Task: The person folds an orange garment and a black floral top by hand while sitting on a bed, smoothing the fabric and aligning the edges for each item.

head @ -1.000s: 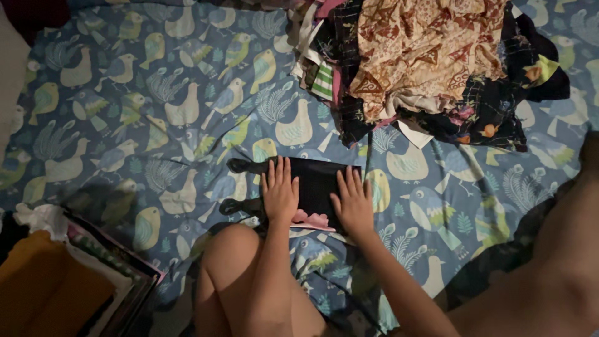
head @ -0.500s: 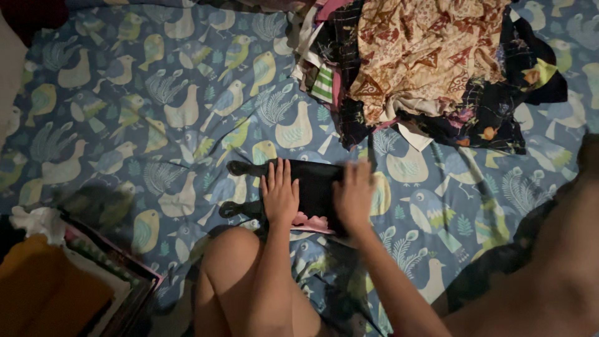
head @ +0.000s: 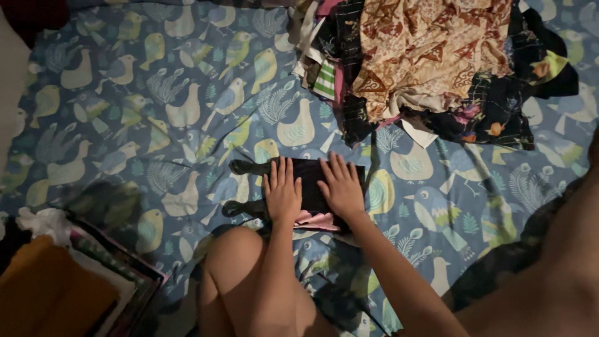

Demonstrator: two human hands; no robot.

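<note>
Hands flat, fingers spread: left hand (head: pixel 282 192) and right hand (head: pixel 341 186) press folded black cloth garment (head: pixel 310 184) on bird-print blue bedsheet (head: pixel 156 112). Beyond fingertips, heaped patterned laundry pile (head: pixel 430 62). Bare knee (head: pixel 234 249) just below; stacked folded fabrics (head: pixel 56 293) far left.

Bare hands (head: pixel 312 190), forearms and knee, no sleeves visible.

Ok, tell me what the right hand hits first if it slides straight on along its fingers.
Probably the clothes pile. The right hand points up-left over the dark garment, then bedsheet; depth is unclear.
</note>
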